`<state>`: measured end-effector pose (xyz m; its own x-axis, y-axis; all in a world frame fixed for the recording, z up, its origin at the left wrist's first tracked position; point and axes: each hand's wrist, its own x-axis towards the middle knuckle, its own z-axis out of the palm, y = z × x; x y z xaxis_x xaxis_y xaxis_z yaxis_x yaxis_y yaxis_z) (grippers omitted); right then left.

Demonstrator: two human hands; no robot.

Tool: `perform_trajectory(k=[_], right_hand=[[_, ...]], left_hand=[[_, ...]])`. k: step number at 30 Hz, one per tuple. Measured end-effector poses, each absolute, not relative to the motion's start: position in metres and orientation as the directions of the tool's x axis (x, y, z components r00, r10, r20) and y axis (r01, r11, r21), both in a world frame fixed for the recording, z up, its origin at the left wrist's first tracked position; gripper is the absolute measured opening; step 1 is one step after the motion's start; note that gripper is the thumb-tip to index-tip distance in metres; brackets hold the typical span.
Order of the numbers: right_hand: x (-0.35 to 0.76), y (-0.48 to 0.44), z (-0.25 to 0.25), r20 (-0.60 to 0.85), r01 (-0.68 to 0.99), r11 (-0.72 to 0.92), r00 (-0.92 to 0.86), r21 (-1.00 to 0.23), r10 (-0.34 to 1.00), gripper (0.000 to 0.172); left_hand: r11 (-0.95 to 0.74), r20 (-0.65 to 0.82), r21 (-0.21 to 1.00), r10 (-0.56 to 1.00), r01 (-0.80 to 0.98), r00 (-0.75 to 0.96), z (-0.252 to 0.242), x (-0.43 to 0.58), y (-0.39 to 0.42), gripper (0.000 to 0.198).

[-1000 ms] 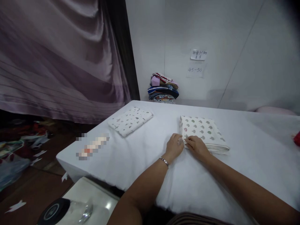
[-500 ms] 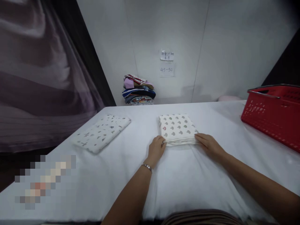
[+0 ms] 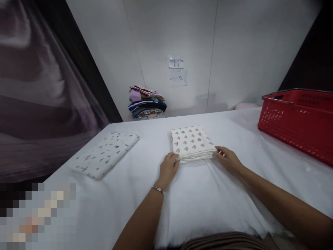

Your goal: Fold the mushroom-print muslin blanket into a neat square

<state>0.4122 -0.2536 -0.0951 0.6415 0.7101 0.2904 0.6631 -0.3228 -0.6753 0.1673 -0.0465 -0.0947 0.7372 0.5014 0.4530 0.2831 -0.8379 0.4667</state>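
A folded white cloth with grey, green and red mushroom prints lies flat before me, its stacked layers showing along the near edge. My left hand grips the near left corner, fingers bent round the layers; a metal watch or bracelet is on that wrist. At the near right corner, my right hand pinches the layers between thumb and fingers. To the left lies another folded white cloth with small dark prints, touched by neither hand.
A white sheet covers the table. On the right stands a red plastic basket with a metal handle. Several folded fabrics are piled by the back wall, below paper signs. A curtain hangs at left. The lower left is pixelated.
The view has turned slightly, so most things appear further left, and the basket shows more. Both hands remain at the mushroom cloth's near corners, with the right fingers now at its side edge.
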Motion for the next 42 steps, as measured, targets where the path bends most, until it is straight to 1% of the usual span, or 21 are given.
perform_trajectory(k=[3, 6, 9, 12, 15, 20, 23, 29, 31, 33, 35, 37, 39, 42], right_hand=[[0.411, -0.247, -0.096, 0.301, 0.659, -0.322, 0.651, -0.679, 0.697, 0.034], [0.411, -0.245, -0.095, 0.310, 0.649, -0.283, 0.643, -0.706, 0.700, 0.032], [0.410, -0.246, -0.094, 0.299, 0.632, -0.249, 0.630, -0.734, 0.717, 0.033], [0.408, -0.245, -0.092, 0.273, 0.601, -0.279, 0.664, -0.749, 0.696, 0.033], [0.406, -0.244, -0.090, 0.259, 0.595, -0.343, 0.699, -0.726, 0.666, 0.033], [0.407, -0.249, -0.092, 0.225, 0.612, -0.458, 0.724, -0.645, 0.652, 0.023], [0.408, -0.254, -0.096, 0.210, 0.616, -0.445, 0.709, -0.650, 0.673, 0.020], [0.413, -0.259, -0.099, 0.262, 0.676, -0.372, 0.643, -0.637, 0.720, 0.021], [0.413, -0.259, -0.096, 0.285, 0.707, -0.376, 0.627, -0.599, 0.725, 0.024], [0.413, -0.256, -0.090, 0.356, 0.767, -0.346, 0.581, -0.541, 0.732, 0.029], [0.411, -0.250, -0.083, 0.449, 0.840, -0.259, 0.486, -0.477, 0.750, 0.033], [0.409, -0.242, -0.075, 0.504, 0.903, -0.164, 0.365, -0.398, 0.783, 0.031], [0.409, -0.232, -0.069, 0.482, 0.939, -0.113, 0.267, -0.325, 0.834, 0.029], [0.411, -0.219, -0.064, 0.376, 0.957, -0.110, 0.209, -0.267, 0.903, 0.030]], left_hand=[[-0.840, 0.442, 0.455, 0.501, 0.296, 0.744, -0.094, 0.168, -0.046, 0.024], [-0.845, 0.429, 0.427, 0.502, 0.321, 0.751, -0.093, 0.170, -0.046, 0.023], [-0.838, 0.421, 0.428, 0.517, 0.339, 0.745, -0.093, 0.171, -0.046, 0.021], [-0.835, 0.419, 0.430, 0.521, 0.343, 0.743, -0.093, 0.173, -0.047, 0.020], [-0.841, 0.414, 0.405, 0.518, 0.358, 0.749, -0.093, 0.173, -0.047, 0.019], [-0.860, 0.425, 0.334, 0.504, 0.386, 0.752, -0.092, 0.173, -0.046, 0.017], [-0.864, 0.430, 0.330, 0.497, 0.382, 0.754, -0.094, 0.173, -0.045, 0.015], [-0.872, 0.441, 0.353, 0.475, 0.339, 0.762, -0.092, 0.170, -0.045, 0.014], [-0.873, 0.448, 0.351, 0.474, 0.339, 0.758, -0.088, 0.170, -0.045, 0.013], [-0.875, 0.466, 0.338, 0.476, 0.347, 0.746, -0.082, 0.172, -0.047, 0.014], [-0.886, 0.485, 0.312, 0.458, 0.342, 0.745, -0.075, 0.178, -0.049, 0.015], [-0.906, 0.484, 0.281, 0.419, 0.316, 0.769, -0.069, 0.188, -0.052, 0.015], [-0.922, 0.445, 0.255, 0.379, 0.291, 0.811, -0.065, 0.199, -0.055, 0.015], [-0.924, 0.347, 0.239, 0.369, 0.299, 0.862, -0.062, 0.212, -0.057, 0.013]])
